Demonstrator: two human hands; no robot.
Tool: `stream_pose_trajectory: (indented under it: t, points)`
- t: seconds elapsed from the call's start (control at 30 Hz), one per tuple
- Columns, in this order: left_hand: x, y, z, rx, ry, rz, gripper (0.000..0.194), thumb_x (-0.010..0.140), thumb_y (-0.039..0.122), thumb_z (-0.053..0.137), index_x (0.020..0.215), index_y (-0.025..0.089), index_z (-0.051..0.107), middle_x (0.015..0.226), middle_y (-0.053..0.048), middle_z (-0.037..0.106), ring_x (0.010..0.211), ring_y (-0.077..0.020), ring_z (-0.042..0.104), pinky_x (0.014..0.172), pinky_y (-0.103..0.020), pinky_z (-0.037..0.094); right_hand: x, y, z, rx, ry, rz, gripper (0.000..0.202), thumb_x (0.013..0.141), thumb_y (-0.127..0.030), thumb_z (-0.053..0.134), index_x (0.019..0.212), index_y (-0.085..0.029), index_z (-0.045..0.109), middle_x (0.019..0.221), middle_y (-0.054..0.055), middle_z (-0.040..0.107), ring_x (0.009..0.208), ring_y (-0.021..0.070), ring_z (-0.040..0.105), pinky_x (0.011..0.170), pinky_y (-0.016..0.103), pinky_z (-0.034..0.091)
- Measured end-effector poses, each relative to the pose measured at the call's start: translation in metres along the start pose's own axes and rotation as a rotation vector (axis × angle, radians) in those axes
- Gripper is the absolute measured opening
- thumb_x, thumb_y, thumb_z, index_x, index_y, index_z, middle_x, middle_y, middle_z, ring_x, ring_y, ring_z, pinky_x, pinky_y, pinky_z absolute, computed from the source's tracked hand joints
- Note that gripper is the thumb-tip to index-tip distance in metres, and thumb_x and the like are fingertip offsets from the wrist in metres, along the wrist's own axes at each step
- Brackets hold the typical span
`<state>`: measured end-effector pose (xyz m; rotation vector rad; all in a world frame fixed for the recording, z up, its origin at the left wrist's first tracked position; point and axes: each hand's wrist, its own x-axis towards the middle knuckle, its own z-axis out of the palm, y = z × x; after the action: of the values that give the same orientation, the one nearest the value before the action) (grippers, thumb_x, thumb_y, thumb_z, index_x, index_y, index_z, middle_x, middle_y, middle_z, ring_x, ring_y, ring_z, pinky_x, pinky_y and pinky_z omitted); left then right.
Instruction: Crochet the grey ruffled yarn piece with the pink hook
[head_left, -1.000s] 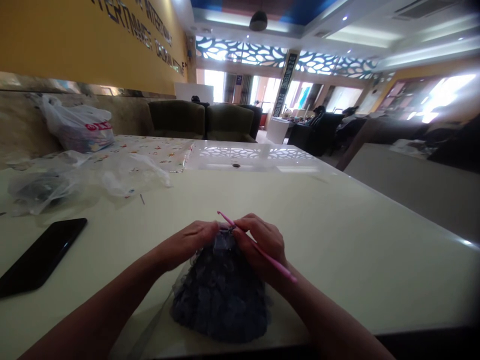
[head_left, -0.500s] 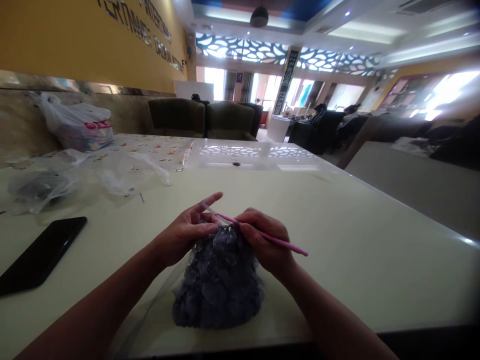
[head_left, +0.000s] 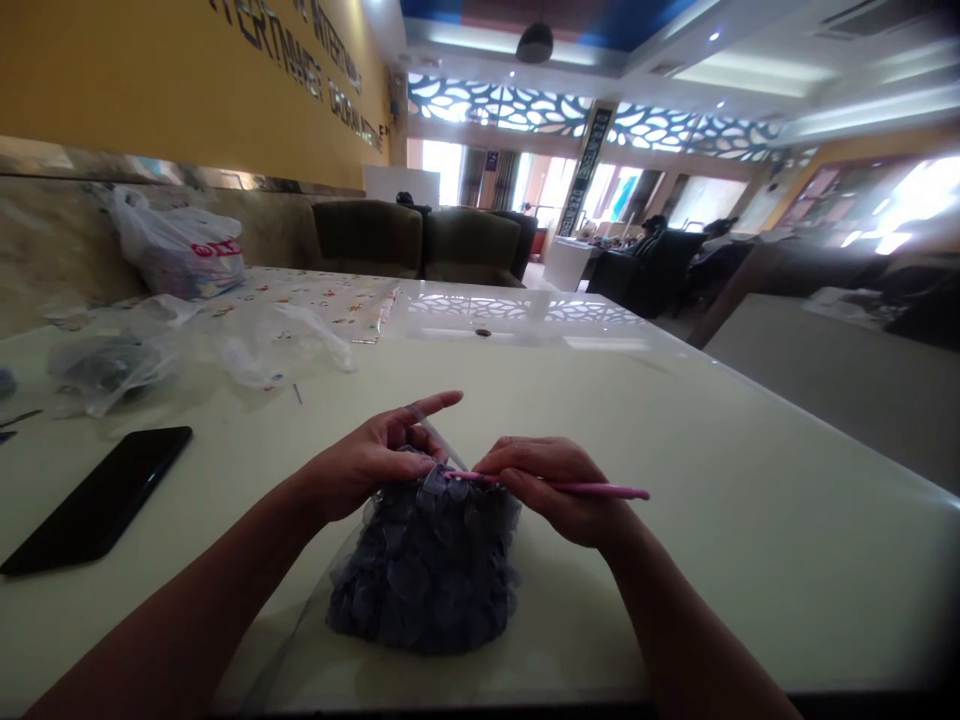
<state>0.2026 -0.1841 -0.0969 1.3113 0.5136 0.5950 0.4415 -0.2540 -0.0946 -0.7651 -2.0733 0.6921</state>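
Observation:
A dark grey-blue crocheted piece point(head_left: 427, 570) with a ruffled, petal-like surface stands on the table in front of me. My left hand point(head_left: 375, 455) pinches its top edge between thumb and fingers, the index finger stretched out. Around that index finger runs a pale, translucent ribbon yarn point(head_left: 442, 438), drawn tight down to the top edge. My right hand point(head_left: 559, 480) is closed round a pink crochet hook point(head_left: 600, 490), held almost level. The hook's tip lies at the top edge, close to my left thumb; whether it passes through a stitch I cannot tell.
On the left of the pale table point(head_left: 750, 520) lies a black phone point(head_left: 101, 495). Behind it are crumpled clear plastic bags point(head_left: 112, 365), a thin metal pin point(head_left: 298, 394) and a full white carrier bag point(head_left: 180, 245). Dark armchairs point(head_left: 472, 245) stand beyond the far edge.
My right hand has moved right and slightly down, and the hook has turned from slanting to nearly level. The hook tip has dropped from the yarn to the piece's edge. The view has shifted slightly.

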Motion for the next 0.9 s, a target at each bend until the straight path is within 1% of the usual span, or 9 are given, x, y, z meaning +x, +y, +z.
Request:
stream_pose_trajectory:
  t: [0.1,0.17,0.33,0.43,0.53,0.63,0.73,0.8,0.9]
  points:
    - [0.001,-0.001,0.002,0.042,0.074,0.036,0.072,0.077,0.013,0.073,0.143,0.030,0.049,0.090,0.000,0.068,0.084,-0.0143,0.060,0.081,-0.026,0.044,0.001,-0.002,0.001,-0.103,0.003,-0.041,0.023,0.099,-0.018,0.043,0.099,-0.015,0.067,0.081,0.004,0.065,0.069,0.0116,0.058,0.063,0.024,0.045]
    - [0.002,-0.001,0.007,0.088,0.137,0.083,0.072,0.078,0.015,0.073,0.144,0.030,0.048,0.090,0.000,0.068,0.085,-0.0141,0.060,0.082,-0.026,0.044,0.003,-0.001,0.007,-0.268,0.037,-0.085,0.022,0.099,-0.017,0.043,0.096,-0.014,0.065,0.081,0.004,0.064,0.068,0.0115,0.057,0.062,0.024,0.043]
    - [0.002,-0.006,0.024,0.214,0.304,0.181,0.076,0.080,0.014,0.071,0.148,0.029,0.042,0.089,0.001,0.068,0.086,-0.0134,0.061,0.087,-0.027,0.045,0.005,0.009,0.038,-0.864,0.290,-0.227,0.029,0.095,-0.014,0.047,0.067,-0.017,0.051,0.062,-0.001,0.048,0.053,0.0106,0.036,0.053,0.027,0.028]
    - [0.002,-0.011,0.031,0.045,0.311,0.133,0.080,0.078,0.013,0.074,0.148,0.030,0.040,0.086,0.003,0.066,0.085,-0.0117,0.061,0.084,-0.023,0.046,0.003,0.012,0.053,-0.993,0.446,-0.259,0.027,0.093,-0.011,0.048,0.067,-0.019,0.047,0.061,-0.001,0.045,0.053,0.0120,0.033,0.054,0.029,0.026]
    - [0.001,-0.014,0.033,-0.254,0.151,-0.017,0.083,0.074,0.013,0.077,0.148,0.026,0.040,0.084,0.002,0.065,0.077,-0.0098,0.061,0.078,-0.021,0.047,-0.002,0.014,0.056,-0.973,0.498,-0.331,0.015,0.093,-0.014,0.052,0.079,-0.019,0.052,0.064,-0.001,0.050,0.056,0.0127,0.042,0.057,0.029,0.033]
    - [0.001,-0.012,0.028,-0.389,0.021,-0.089,0.089,0.071,0.011,0.079,0.149,0.021,0.037,0.086,0.000,0.065,0.073,-0.0100,0.061,0.071,-0.020,0.048,-0.004,0.015,0.050,-0.797,0.486,-0.456,0.004,0.095,-0.020,0.057,0.092,-0.017,0.055,0.067,0.000,0.058,0.059,0.0127,0.052,0.060,0.027,0.042]
    - [0.001,-0.007,0.018,-0.399,0.003,-0.065,0.094,0.071,0.009,0.077,0.151,0.025,0.032,0.088,-0.001,0.066,0.070,-0.0105,0.062,0.064,-0.019,0.048,-0.001,0.014,0.043,-0.558,0.447,-0.442,0.011,0.096,-0.025,0.055,0.098,-0.015,0.059,0.077,0.005,0.065,0.064,0.0133,0.059,0.060,0.025,0.047]
    - [0.001,-0.004,0.011,-0.364,0.026,-0.039,0.093,0.072,0.010,0.076,0.152,0.027,0.032,0.086,-0.001,0.065,0.068,-0.0108,0.061,0.062,-0.019,0.048,0.001,0.010,0.039,-0.440,0.421,-0.375,0.009,0.095,-0.022,0.055,0.098,-0.016,0.061,0.080,0.006,0.067,0.066,0.0132,0.061,0.061,0.024,0.048]
    - [0.001,-0.001,0.004,-0.287,0.050,-0.010,0.089,0.072,0.013,0.076,0.150,0.026,0.036,0.085,-0.001,0.065,0.069,-0.0111,0.061,0.062,-0.019,0.049,0.001,0.005,0.034,-0.247,0.375,-0.235,0.011,0.093,-0.015,0.054,0.091,-0.018,0.065,0.074,0.002,0.065,0.062,0.0110,0.058,0.058,0.023,0.045]
